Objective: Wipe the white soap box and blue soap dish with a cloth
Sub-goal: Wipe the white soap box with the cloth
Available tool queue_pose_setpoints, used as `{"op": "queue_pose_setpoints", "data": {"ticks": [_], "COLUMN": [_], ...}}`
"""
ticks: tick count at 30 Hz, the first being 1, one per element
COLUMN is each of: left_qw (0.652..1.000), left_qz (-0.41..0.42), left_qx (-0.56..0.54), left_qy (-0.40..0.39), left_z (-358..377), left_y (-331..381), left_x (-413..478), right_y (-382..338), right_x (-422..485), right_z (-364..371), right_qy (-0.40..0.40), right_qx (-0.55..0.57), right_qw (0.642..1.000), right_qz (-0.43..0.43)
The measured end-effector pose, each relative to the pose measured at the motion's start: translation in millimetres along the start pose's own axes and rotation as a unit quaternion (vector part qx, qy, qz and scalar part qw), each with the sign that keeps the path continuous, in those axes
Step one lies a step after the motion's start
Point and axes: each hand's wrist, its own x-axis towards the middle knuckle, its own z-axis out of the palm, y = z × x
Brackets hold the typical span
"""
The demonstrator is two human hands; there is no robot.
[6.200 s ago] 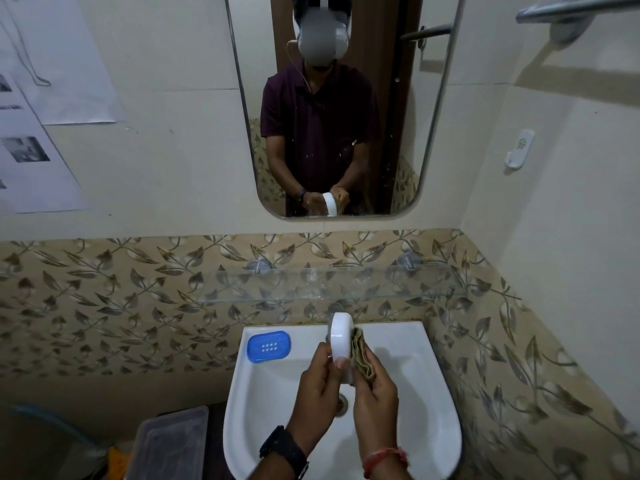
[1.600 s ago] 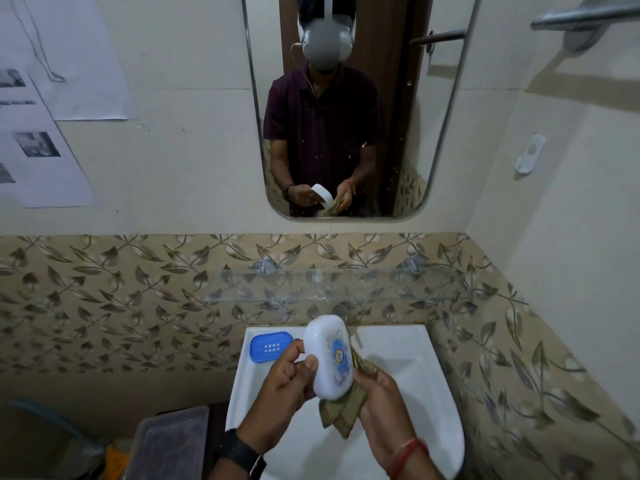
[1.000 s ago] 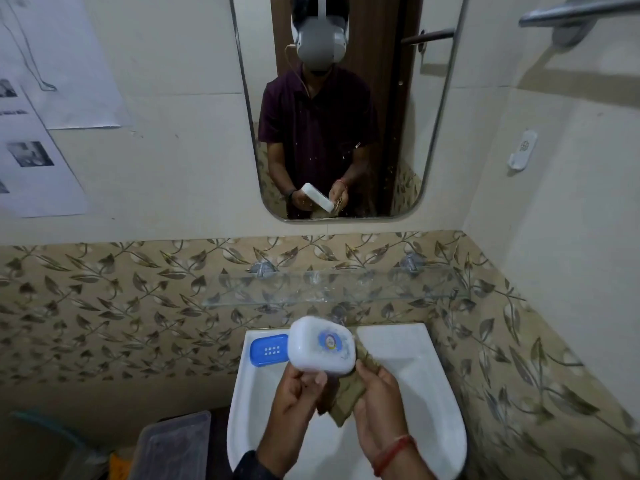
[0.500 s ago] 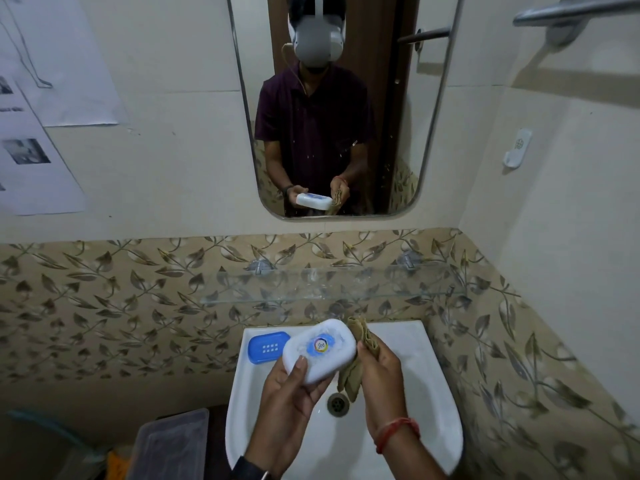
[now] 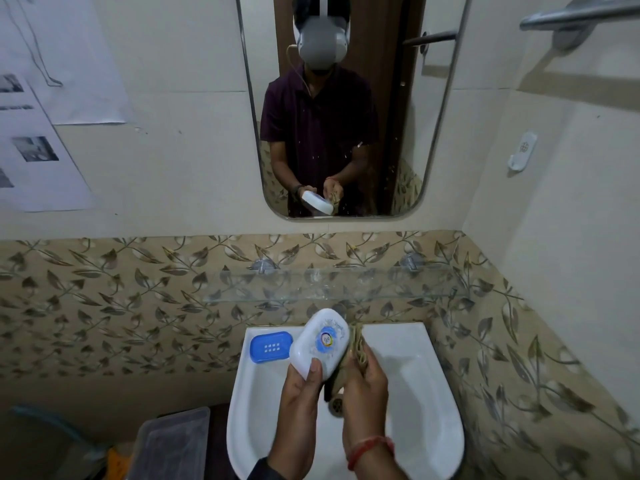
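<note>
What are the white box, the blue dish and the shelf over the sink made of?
The white box looks like smooth, glossy plastic: rounded moulded edges, a printed sticker on the lid. The blue dish seems to be plastic too, shiny, with small drain holes. The shelf is probably clear glass, since the leaf tiles show through it.

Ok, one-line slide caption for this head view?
Over the sink, left hand holds the white soap box while right hand presses a cloth to it; blue soap dish waits.
</note>
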Motion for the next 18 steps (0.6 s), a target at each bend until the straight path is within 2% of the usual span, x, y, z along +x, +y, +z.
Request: {"op": "queue_pose_setpoints", "data": {"ticks": [3, 9, 12, 15, 18], "left_qw": [0.999, 0.998, 0.995, 0.991, 0.989], "left_qz": [0.014, 0.024, 0.018, 0.014, -0.007], "left_qx": [0.023, 0.066, 0.092, 0.124, 0.123], "left_qy": [-0.031, -0.004, -0.017, -0.053, -0.081], "left_z": [0, -13, -16, -14, -11], "left_y": [-1, 6, 8, 9, 11], "left_x": [0, 8, 7, 5, -2], "right_y": [-4, 14, 1, -13, -22], "right_x": [5, -31, -19, 6, 11], "right_z": [0, -19, -18, -12, -13], "right_qy": [-0.006, -0.168, -0.161, -0.123, -0.175], "right_qx": [-0.003, -0.024, 0.019, -0.024, -0.113], "right_qw": [1.000, 0.985, 0.986, 0.991, 0.956], "right_qz": [-0.008, 0.035, 0.036, -0.054, -0.205]}}
